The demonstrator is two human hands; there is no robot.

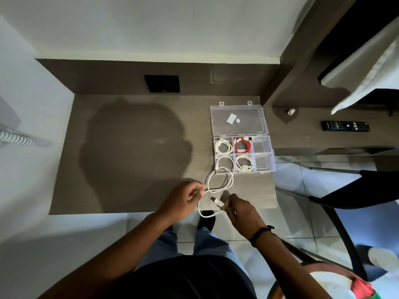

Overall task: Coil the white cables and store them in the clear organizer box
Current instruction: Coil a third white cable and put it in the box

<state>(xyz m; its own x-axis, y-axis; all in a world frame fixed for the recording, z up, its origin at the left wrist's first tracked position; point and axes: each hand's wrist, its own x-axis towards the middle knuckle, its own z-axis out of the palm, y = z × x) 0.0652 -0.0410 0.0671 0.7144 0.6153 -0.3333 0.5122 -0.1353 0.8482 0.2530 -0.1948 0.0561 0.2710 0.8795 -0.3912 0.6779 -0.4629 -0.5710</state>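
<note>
A loose white cable (218, 184) is pinched between the closed fingers of the left hand (181, 201) and the right hand (241, 214), held above the tabletop (129, 147) just in front of the open clear organizer box (264, 154), where other coiled cables are kept.

The desk (129, 147) had a matt, brown wood-grain finish. On it, the organizer box (264, 162) was clear, glossy plastic, lid included. The white cable (220, 180) looked smooth and rubbery, as did the red cable (243, 146). Far right, the remote (345, 126) was black plastic.
</note>
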